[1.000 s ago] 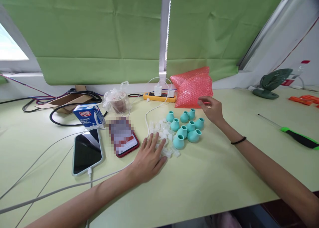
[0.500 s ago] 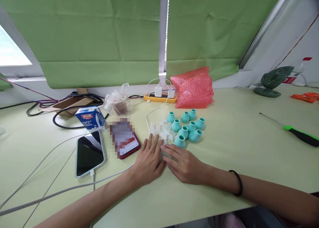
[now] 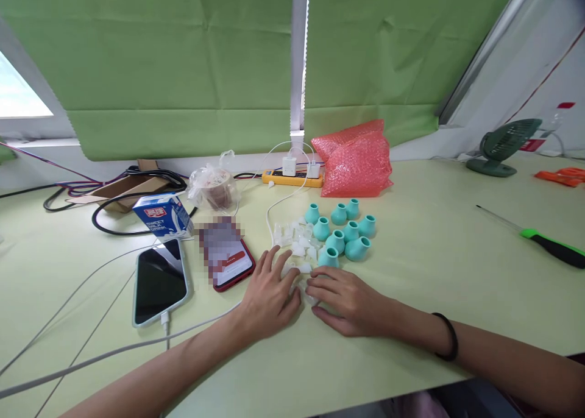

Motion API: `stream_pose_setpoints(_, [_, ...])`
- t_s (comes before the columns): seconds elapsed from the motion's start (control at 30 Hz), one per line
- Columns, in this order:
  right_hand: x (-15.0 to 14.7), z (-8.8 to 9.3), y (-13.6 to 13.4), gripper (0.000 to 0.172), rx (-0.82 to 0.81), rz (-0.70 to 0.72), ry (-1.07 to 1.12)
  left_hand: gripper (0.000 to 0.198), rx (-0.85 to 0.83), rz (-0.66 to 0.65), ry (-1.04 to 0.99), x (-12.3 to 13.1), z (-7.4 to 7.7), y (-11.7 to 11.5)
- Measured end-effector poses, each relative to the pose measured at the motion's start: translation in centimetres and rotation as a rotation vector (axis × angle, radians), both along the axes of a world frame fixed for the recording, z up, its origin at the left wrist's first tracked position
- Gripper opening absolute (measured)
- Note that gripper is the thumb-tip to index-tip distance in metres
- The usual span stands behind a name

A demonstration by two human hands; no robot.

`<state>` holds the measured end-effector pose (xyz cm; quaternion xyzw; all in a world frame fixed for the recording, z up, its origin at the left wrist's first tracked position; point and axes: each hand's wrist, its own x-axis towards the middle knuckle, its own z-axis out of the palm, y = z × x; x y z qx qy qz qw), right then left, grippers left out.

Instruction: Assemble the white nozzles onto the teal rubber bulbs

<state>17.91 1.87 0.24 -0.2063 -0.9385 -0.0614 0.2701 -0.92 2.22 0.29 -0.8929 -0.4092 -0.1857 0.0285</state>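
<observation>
My left hand rests palm down on the table, its fingers spread beside the small white and translucent plastic pieces. Opposite it lies my right hand, fingers apart and slightly bent, their tips touching a clear piece between the two hands. Whether that piece is one part or several I cannot tell. Just beyond my right hand stand several teal bulb-shaped parts with open necks; the nearest teal part is close to my right fingers.
To the left lie a red-cased phone, a white-cased phone with a charging cable, and a blue milk carton. A yellow power strip and pink bubble wrap bag sit behind. A screwdriver and fan are right.
My hands have moved slightly apart, the right one shifting right. More of the translucent pieces between them now shows.
</observation>
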Motion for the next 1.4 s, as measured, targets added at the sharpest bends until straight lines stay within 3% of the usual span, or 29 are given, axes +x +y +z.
stream_pose_setpoints(0.2, [0.06,0.01,-0.25,0.023,-0.077,-0.04,-0.086,0.034,-0.003,0.017,0.018,0.06,-0.02,0.14])
stream_pose_setpoints(0.37, [-0.1,-0.11,-0.46,0.024,-0.045,-0.045,-0.087,0.034,0.017,0.124,0.027,0.22,-0.21,0.21])
stream_pose_setpoints(0.47, [-0.15,0.04,-0.48,0.023,-0.023,0.002,-0.086,0.026,-0.007,0.089,0.035,0.28,-0.14,0.26])
stream_pose_setpoints(0.63, [-0.15,0.42,-0.54,0.023,-0.05,-0.007,-0.173,0.031,-0.052,0.029,0.011,0.22,0.03,0.24])
stream_pose_setpoints(0.8, [-0.1,0.38,-0.65,0.023,-0.077,-0.033,-0.206,0.034,-0.039,0.136,-0.001,0.22,-0.07,0.26])
stream_pose_setpoints(0.97, [-0.17,0.02,-0.63,0.017,-0.025,-0.01,-0.108,0.024,-0.058,0.117,0.015,0.19,-0.11,0.45])
stream_pose_setpoints(1.13, [-0.21,-0.08,-0.71,0.016,0.038,0.028,0.05,0.035,-0.053,0.169,-0.01,0.1,0.02,0.53])
stream_pose_setpoints(1.4, [0.13,-0.17,-0.72,0.018,0.009,0.031,-0.059,0.022,0.004,0.269,0.078,0.0,0.17,0.81])
